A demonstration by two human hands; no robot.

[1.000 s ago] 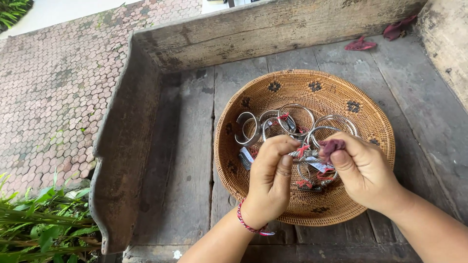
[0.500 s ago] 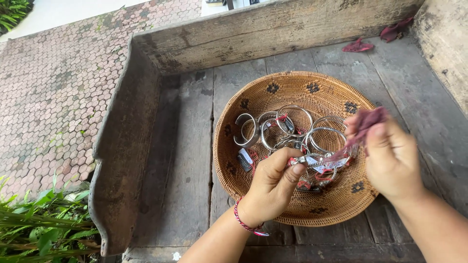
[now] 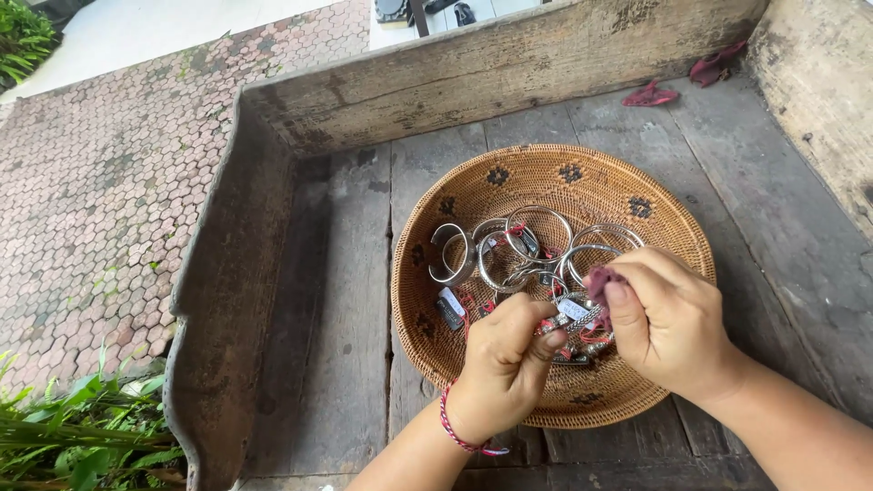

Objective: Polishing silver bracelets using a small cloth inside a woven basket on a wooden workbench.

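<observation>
A round woven basket [image 3: 473,195] sits on a weathered wooden platform and holds several silver bangles [image 3: 509,250] with small tags and red threads. My left hand [image 3: 505,364], a red cord bracelet at its wrist, pinches a thin silver chain bracelet [image 3: 575,320] over the basket's near side. My right hand [image 3: 668,318] grips a small dark pink cloth [image 3: 600,280] and presses it against that same bracelet.
The wooden platform [image 3: 336,300] has raised plank walls at the left [image 3: 227,273] and back [image 3: 491,73]. Two red petals [image 3: 650,94] lie at the back right. A brick-paved floor [image 3: 100,173] is beyond the left wall; green plants [image 3: 82,436] at lower left.
My right hand, which had pulled out to the right with the cloth half a second ago, has come back in to the bracelet held by my left hand.
</observation>
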